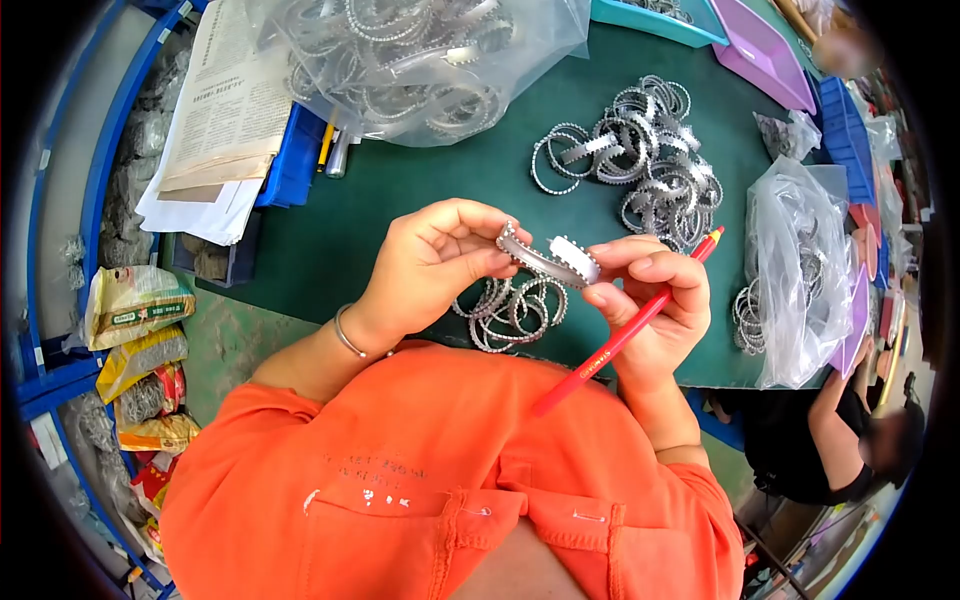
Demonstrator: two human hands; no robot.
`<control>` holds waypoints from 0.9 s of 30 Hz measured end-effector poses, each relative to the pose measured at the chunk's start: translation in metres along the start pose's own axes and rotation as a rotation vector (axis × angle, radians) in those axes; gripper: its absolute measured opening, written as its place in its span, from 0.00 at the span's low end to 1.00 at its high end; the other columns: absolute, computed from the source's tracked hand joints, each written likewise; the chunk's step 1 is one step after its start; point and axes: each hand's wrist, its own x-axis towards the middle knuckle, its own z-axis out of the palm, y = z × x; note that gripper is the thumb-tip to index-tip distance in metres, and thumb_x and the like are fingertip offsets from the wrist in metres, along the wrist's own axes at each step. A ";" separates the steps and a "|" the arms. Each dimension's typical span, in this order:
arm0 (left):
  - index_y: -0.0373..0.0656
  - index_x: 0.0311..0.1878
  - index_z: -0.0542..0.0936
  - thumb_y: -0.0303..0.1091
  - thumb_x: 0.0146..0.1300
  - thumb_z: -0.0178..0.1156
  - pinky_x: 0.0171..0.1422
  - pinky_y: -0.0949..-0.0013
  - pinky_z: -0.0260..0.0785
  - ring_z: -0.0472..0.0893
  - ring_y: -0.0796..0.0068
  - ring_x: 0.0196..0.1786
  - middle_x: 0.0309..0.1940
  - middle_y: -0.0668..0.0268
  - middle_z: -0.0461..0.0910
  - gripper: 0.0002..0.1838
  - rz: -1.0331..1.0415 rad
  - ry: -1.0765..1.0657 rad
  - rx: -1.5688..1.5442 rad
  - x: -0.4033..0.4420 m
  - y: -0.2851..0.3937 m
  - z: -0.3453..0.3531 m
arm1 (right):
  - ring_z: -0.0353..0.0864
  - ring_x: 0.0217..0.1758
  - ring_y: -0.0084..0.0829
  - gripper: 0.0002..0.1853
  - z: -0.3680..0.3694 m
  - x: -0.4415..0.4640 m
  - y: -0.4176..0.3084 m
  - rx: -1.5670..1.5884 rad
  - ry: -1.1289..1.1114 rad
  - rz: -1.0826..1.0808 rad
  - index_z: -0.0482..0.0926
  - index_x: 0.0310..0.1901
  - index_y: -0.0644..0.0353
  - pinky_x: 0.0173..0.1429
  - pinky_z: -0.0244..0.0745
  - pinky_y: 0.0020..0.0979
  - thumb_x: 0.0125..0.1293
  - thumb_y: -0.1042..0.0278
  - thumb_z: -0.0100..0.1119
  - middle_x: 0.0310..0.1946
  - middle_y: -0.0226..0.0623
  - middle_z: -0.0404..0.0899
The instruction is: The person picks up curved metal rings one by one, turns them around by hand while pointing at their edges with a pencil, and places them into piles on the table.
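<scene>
A silvery metal ring with toothed edges (536, 262) is held up between both hands over the near part of the green table. My left hand (428, 262) pinches its left end between thumb and fingers. On the right side, my right hand (660, 300) grips the same ring with its fingertips. A red pencil (628, 332) also lies across the right hand's fingers, its sharpened tip pointing up and right. Under the hands, by the table's near edge, several similar rings (515, 312) lie in a loose group, partly covered by the left hand.
A pile of rings (650, 150) lies on the green table (440, 185). Clear plastic bags (430, 70) (800, 270) hold more rings. Papers (215, 110) rest by a blue bin (293, 160) at left. Purple tray (765, 55) stands at back right; another person (810, 440) sits at right.
</scene>
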 end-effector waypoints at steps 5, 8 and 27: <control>0.32 0.44 0.71 0.19 0.59 0.53 0.49 0.70 0.74 0.78 0.69 0.46 0.43 0.55 0.76 0.10 -0.099 -0.011 -0.164 0.000 -0.001 0.000 | 0.76 0.36 0.31 0.19 0.006 0.009 0.000 0.062 -0.032 -0.005 0.69 0.37 0.62 0.36 0.72 0.26 0.44 0.85 0.66 0.34 0.47 0.78; 0.33 0.44 0.71 0.20 0.57 0.56 0.46 0.70 0.75 0.78 0.69 0.43 0.41 0.55 0.76 0.11 -0.127 0.035 -0.181 -0.001 -0.001 0.003 | 0.76 0.35 0.32 0.19 0.004 0.012 0.002 0.059 -0.075 -0.039 0.69 0.37 0.62 0.37 0.72 0.27 0.44 0.84 0.67 0.33 0.46 0.78; 0.30 0.42 0.70 0.13 0.55 0.53 0.50 0.69 0.74 0.77 0.67 0.46 0.43 0.53 0.73 0.11 0.202 0.031 0.122 -0.001 -0.019 0.002 | 0.66 0.16 0.26 0.11 -0.004 0.003 -0.017 -0.299 -0.159 -0.215 0.74 0.35 0.72 0.20 0.59 0.25 0.61 0.70 0.48 0.19 0.39 0.71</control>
